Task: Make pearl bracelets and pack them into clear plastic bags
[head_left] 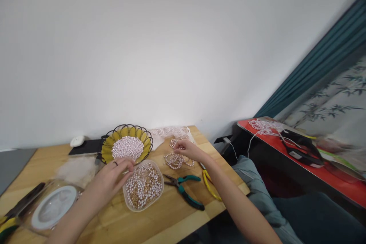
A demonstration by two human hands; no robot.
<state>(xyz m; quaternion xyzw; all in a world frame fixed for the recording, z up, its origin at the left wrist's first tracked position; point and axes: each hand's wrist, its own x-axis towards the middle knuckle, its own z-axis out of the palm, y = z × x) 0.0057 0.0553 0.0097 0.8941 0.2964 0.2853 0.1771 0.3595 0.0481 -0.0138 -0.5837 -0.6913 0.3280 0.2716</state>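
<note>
My left hand (116, 173), with a dark ring on one finger, is over the near rim of a yellow wire basket (107, 148) of pale pink beads (127, 147). Its fingers are curled with thumb and forefinger close together; anything between them is too small to make out. Just right of it is a clear plastic tub (125, 197) of mixed pearly and gold beads (144, 185). My right hand (187, 149) is lowered over several beaded loops (174, 161), fingertips pinched together. Whether a loop is in that pinch cannot be made out.
Green-handled pliers (184, 190) and a yellow-handled tool (210, 185) lie right of the tub. Left are a white round spool (54, 206), a clear bag (76, 169) and another tool (23, 202). Behind the wooden table (160, 215) rises a wall; a red table (328, 171) stands right.
</note>
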